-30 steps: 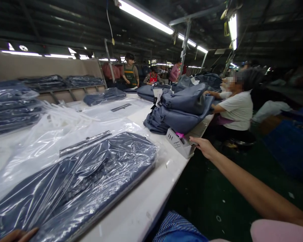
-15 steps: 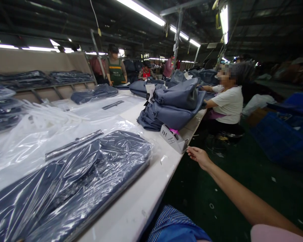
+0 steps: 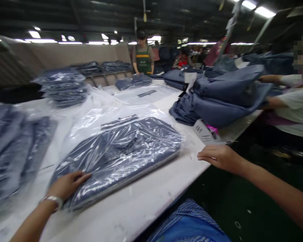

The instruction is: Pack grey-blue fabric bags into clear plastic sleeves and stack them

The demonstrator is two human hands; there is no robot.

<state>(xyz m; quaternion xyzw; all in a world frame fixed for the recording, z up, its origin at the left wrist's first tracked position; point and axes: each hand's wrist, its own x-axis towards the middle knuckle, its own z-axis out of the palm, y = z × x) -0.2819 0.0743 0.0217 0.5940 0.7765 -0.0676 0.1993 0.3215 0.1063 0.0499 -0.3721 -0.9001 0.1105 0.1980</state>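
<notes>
**Left hand point(image 3: 67, 185) on a bagged bundle point(image 3: 133, 146), right hand point(image 3: 221, 157) by a grey dispenser point(image 3: 202, 132)**

At the far left, dark blue-grey fabric in clear plastic point(image 3: 15, 148) runs out of view. Beyond it stands a stack of similar bagged pieces point(image 3: 63, 89), laid flat one on another, probably to save room.

Next comes the left hand, a pale band point(image 3: 53, 200) at its wrist. Its fingers lie apart on the bundle's near left end, gripping nothing – seemingly there to steady the slippery plastic. The bundle lies flat on the white tabletop point(image 3: 151, 206), close to the wearer, likely for easy reach. Loose film spreads beyond its far side, where a dark strip point(image 3: 120, 122) shows.

Across the tabletop, a person in a green apron point(image 3: 143, 64) stands facing this way.

To the right, the dispenser, with a bright pink part point(image 3: 212, 129), sits near the edge, presumably to be handy. The right hand is just in front of it, thumb and fingers near one another; blur means I cannot tell whether they pinch anything. Behind the dispenser slumps a pile of unbagged blue-grey pieces point(image 3: 224, 104) – a person in a white top point(image 3: 299, 104) reaches towards it from the right edge.
</notes>
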